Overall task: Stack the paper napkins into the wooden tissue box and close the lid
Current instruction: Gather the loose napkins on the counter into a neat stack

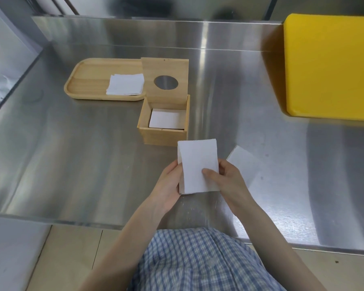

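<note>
Steel counter [72, 164], both hands pinching folded napkin [198, 164], seemingly upright

We seem to be in a commercial kitchen or food-prep room. The broad surface [72, 164] is brushed stainless steel with a raised back lip, the sort used in catering. A thick yellow cutting board [332, 66] lies on it at the right, and pale floor tiles [72, 259] show below the front edge.
</note>
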Demonstrator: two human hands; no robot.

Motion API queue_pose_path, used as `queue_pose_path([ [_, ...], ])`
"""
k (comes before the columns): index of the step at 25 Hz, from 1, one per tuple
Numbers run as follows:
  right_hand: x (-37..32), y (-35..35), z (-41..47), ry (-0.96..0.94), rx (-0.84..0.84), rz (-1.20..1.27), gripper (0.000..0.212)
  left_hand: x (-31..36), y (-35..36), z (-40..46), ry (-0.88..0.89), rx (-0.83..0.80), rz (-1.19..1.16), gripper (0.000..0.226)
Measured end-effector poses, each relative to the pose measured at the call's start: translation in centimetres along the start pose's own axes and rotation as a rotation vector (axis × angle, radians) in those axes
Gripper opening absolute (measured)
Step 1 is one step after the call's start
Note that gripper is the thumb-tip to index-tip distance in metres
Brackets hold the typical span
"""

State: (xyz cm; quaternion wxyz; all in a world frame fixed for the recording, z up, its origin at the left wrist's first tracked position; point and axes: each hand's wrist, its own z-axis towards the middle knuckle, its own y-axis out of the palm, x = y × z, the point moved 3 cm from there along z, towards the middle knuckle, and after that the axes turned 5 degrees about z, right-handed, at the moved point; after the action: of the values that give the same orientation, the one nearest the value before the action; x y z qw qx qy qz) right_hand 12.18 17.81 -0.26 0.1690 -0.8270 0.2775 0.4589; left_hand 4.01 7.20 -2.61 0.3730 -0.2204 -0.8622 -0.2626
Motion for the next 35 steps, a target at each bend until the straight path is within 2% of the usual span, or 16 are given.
queue_pose_path([
  [6, -0.5, -0.1, 0.1, -0.043, 0.043, -0.085, 0.034, -0.3, -0.1, 0.0, -0.038, -0.008, -0.072, 0.044],
  [11, -0.4, 0.3, 0.2, -0.060, 0.018, -0.157, 0.032, -0.3, 0.0, -0.2, -0.038, 0.007, -0.085, 0.033],
  [14, -0.2, 0.6, 0.2, -0.076, 0.007, -0.155, 0.030, -0.4, -0.3, -0.3, -0.022, 0.018, -0.081, 0.037],
  [17, -0.2, 0.3, 0.3, -0.068, -0.024, -0.189, 0.020, -0.4, -0.5, -0.4, -0.007, 0.024, -0.086, 0.036],
  [19, -0.3, -0.9, 0.7, -0.054, 0.028, -0.159, 0.011, -0.4, -0.6, -0.4, -0.016, 0.041, -0.094, 0.036],
  [21, -0.5, -3.0, 1.3, -0.091, 0.154, -0.263, 0.015, -0.5, -0.7, -0.4, -0.038, 0.059, -0.077, 0.037],
  [24, 0.0, -6.2, 2.4, -0.143, 0.385, -0.626, 0.033, -0.5, -0.7, -0.4, -0.054, 0.064, -0.057, 0.037],
  [26, 0.7, -7.7, 3.0, -0.072, 0.459, -0.691, 0.047, -0.5, -0.5, -0.4, -0.058, 0.058, -0.052, 0.036],
  [29, 1.0, -8.8, 3.8, -0.001, 0.493, -0.667, 0.054, -0.5, -0.3, -0.4, -0.066, 0.050, -0.034, 0.035],
  [35, 1.0, -8.9, 4.6, 0.015, 0.463, -0.684, 0.039, -0.5, -0.4, -0.2, -0.085, 0.065, -0.005, 0.038],
])
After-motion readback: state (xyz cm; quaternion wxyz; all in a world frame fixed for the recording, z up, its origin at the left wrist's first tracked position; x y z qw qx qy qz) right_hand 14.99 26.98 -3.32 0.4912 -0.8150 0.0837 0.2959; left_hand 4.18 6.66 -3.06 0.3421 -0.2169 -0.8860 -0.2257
